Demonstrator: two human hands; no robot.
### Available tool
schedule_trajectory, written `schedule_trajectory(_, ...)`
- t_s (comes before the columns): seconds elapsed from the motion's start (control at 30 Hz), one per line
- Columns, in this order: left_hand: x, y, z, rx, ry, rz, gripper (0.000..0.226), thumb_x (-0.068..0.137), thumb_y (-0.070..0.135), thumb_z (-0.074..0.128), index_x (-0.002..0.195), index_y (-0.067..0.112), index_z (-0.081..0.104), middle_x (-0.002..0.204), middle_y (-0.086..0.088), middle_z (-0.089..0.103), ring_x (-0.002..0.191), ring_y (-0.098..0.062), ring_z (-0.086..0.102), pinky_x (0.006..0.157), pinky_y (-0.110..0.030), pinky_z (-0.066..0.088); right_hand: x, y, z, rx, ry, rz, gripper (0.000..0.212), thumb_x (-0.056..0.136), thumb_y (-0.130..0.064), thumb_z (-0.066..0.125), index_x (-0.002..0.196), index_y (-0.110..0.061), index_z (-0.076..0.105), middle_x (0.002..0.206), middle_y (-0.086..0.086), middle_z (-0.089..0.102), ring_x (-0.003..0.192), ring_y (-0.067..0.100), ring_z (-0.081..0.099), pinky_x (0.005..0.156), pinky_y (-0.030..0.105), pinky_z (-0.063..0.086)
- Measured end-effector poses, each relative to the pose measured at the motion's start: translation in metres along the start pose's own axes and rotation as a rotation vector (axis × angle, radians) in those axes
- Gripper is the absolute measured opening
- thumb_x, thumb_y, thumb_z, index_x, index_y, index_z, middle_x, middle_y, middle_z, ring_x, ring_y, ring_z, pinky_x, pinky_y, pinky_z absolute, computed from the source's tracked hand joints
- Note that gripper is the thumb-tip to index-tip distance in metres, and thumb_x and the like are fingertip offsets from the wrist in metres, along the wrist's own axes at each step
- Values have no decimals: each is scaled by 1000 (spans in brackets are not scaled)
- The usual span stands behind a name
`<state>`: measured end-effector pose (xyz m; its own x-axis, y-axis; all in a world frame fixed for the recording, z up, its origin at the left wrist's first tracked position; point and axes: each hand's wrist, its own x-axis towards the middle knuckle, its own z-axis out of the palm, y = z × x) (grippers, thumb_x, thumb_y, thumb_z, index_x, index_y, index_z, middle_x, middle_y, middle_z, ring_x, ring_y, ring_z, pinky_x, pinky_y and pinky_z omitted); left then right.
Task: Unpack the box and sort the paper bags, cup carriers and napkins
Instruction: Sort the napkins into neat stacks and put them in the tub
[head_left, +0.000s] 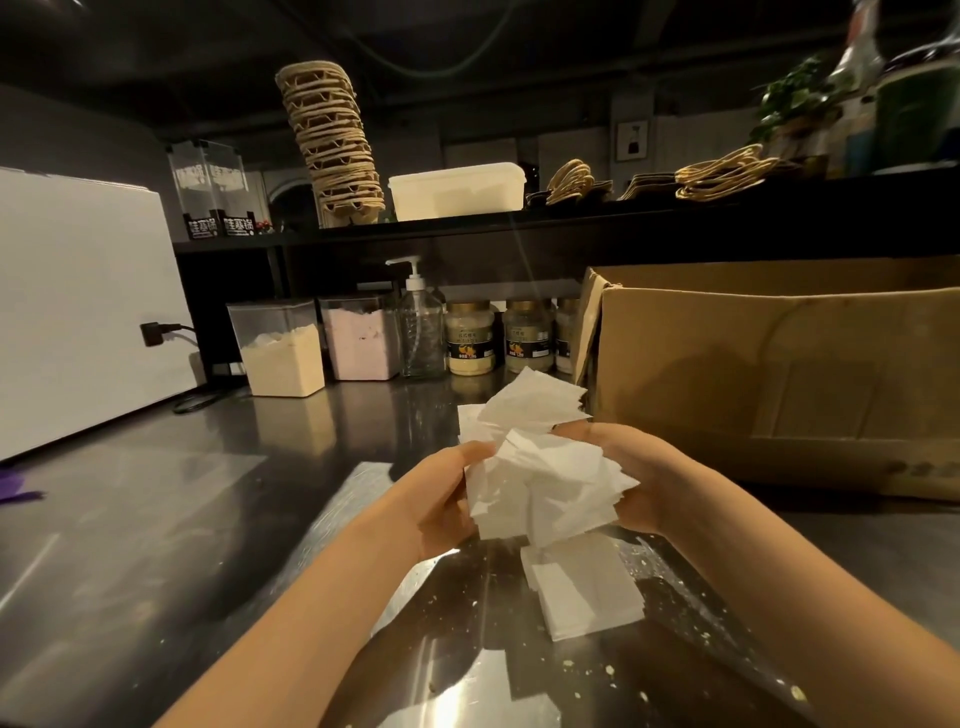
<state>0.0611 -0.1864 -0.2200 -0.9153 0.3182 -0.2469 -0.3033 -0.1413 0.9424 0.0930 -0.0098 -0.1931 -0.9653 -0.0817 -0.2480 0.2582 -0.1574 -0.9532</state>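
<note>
both hands hold one loose bundle of white napkins (540, 467) above the steel counter (156, 519). the left hand (436, 499) grips its left side with curled fingers, and the right hand (639, 478) grips its right side. a small flat stack of napkins (587, 592) lies on the counter just below. the open cardboard box (779, 374) stands near on the right. on the shelf (467, 223) behind are stacked cup carriers (332, 140) and paper bags (722, 174).

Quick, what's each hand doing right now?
Left hand: grips the napkins from the left side.
Right hand: grips the same napkins from the right.
</note>
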Motion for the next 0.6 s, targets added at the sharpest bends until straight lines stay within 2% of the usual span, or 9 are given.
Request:
schedule_trajectory(0.07,1,0,-1,5,-5,2,32,97,23,55,128,16,55,107,-11,71,92,-26,70,60,-34,59,-1,2,-1,-7,-32,43,18,90,-11,61,109,-10,61,77,13,72,63,25,71,51,35,58)
schedule_trajectory(0.17,0,0,1,6,-19,27,20,99,20,49,118,18,56,102,-10,67,89,-24,67,59,-34,58,1,2,-2,-60,-20,60,15,89,-10,62,104,-11,62,77,13,73,67,25,70,51,34,57)
schedule_trajectory(0.27,-1,0,3,-37,-29,27,19,102,31,44,112,24,59,111,-9,69,102,-28,66,75,-41,58,3,2,-3,-91,27,37,15,89,-10,63,104,-12,63,72,10,74,61,25,72,51,36,58)
schedule_trajectory(0.4,0,-1,3,-37,-38,4,26,102,37,42,119,25,57,117,-9,68,108,-30,65,89,-47,53,2,1,-3,-108,53,33,18,88,-12,65,106,-14,62,84,10,72,68,26,71,58,39,58)
schedule_trajectory(0.5,-1,-1,4,-31,-61,22,24,99,35,45,115,23,57,115,-8,68,106,-29,65,89,-47,53,2,1,-4,-96,44,50,19,88,-11,65,106,-14,62,87,11,71,75,27,70,61,40,59)
schedule_trajectory(0.6,-3,1,3,-11,-117,25,28,92,33,45,111,17,57,106,-8,70,97,-28,67,87,-45,55,0,1,-4,-74,39,57,9,90,-12,63,99,-14,61,80,11,71,69,26,70,55,38,58)
